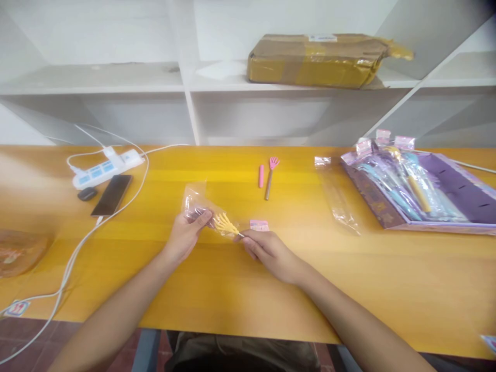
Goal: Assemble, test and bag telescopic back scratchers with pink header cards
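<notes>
Between my hands is a yellow back scratcher [226,224], its claw-shaped head at the mouth of a clear plastic bag [194,199]. My left hand [186,232] is closed on the bag, thumb on top. With my right hand [271,251] I grip the scratcher's metal shaft just below the head; the rest of the shaft is hidden under the fingers. A small pink label [259,225] lies just beyond my right hand. Farther back on the table are a pink back scratcher [271,175] with a metal shaft and a separate pink handle tube [261,176].
At the right, a purple box [395,222] holds several bagged back scratchers [406,181]. An empty clear bag [339,201] lies beside it. On the left are a phone [111,195], a power strip [108,168] and white cables. A taped carton [318,61] sits on the shelf.
</notes>
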A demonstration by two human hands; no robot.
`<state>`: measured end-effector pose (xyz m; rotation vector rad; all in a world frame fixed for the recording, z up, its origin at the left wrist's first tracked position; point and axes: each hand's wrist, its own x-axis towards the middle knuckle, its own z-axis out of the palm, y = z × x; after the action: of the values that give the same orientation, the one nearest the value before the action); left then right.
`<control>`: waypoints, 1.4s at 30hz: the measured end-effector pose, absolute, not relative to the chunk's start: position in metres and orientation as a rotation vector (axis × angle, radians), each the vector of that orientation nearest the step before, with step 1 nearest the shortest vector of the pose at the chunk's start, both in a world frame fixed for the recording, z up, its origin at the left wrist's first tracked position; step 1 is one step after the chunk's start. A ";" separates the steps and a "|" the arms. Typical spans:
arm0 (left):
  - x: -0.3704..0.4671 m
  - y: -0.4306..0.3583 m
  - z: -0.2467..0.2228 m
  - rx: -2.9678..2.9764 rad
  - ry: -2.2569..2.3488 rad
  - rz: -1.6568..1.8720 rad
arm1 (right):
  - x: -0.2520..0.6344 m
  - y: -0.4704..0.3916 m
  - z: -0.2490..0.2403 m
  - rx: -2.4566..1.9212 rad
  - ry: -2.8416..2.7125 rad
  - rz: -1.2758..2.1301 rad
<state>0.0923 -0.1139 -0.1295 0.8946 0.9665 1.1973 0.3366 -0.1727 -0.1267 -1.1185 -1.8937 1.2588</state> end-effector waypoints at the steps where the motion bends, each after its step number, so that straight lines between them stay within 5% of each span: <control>1: 0.092 -0.114 -0.129 0.890 0.966 1.185 | 0.338 -0.172 -0.126 -1.119 -1.903 1.252; 23: 0.094 -0.121 -0.135 1.252 0.918 0.819 | 0.338 -0.172 -0.128 -1.157 -1.809 1.365; 32: 0.077 -0.100 -0.123 0.857 0.948 1.356 | 0.344 -0.165 -0.136 -1.340 -1.782 1.127; 42: 0.097 -0.121 -0.151 1.084 0.993 0.935 | 0.337 -0.170 -0.136 -1.250 -1.803 1.184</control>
<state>0.0966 -0.1209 -0.1511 1.0840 0.9928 0.9348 0.3368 -0.1700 -0.1359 -1.2502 -1.8028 1.1840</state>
